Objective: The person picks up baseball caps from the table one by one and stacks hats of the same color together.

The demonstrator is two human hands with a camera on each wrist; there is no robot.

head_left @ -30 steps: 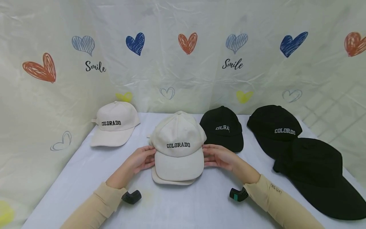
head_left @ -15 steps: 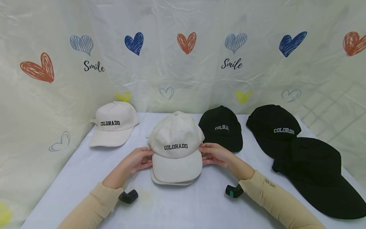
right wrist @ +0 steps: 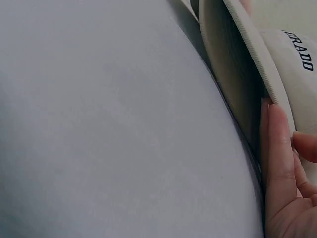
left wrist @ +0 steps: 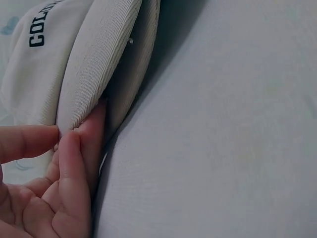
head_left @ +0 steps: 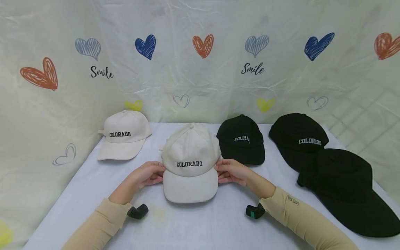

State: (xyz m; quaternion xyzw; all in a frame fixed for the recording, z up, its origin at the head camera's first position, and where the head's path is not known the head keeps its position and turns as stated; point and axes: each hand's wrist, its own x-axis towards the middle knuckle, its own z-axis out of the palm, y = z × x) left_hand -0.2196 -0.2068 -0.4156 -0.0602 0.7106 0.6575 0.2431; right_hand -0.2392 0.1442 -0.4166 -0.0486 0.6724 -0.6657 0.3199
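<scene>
Here, the fingers point(left wrist: 74, 168) of your left hand point(head_left: 148, 174) pinch the side of the upper cream cap point(head_left: 190, 190), with your thumb point(left wrist: 29, 143) near the seam where brim meets crown and other fingers under the brim edge. Your right hand point(head_left: 233, 172) pinches the opposite side in a similar way, fingers reaching beneath the brim. Just under it, the brim of a lower cream cap point(left wrist: 137, 82) shows in both wrist views, a dark gap between the two brims. The upper cream cap, lettered COLORADO, lies about midway between the left and right edges of the counter point(head_left: 193, 229), its brim pointing towards the near edge. Farther out, another cream cap point(head_left: 123, 151) sits by the far left corner. Near the far edge, just right of the upper cream cap, is a first black cap point(head_left: 241, 152); a second black cap point(head_left: 297, 132) lies by the far right corner, and a third black cap point(head_left: 345, 177) sits along the right edge, partly in front of the second. A black wrist piece point(head_left: 138, 211) shows below each beige sleeve point(head_left: 97, 222). Behind the far edge, a pale curtain point(head_left: 175, 21) bears hearts and the word Smile.
</scene>
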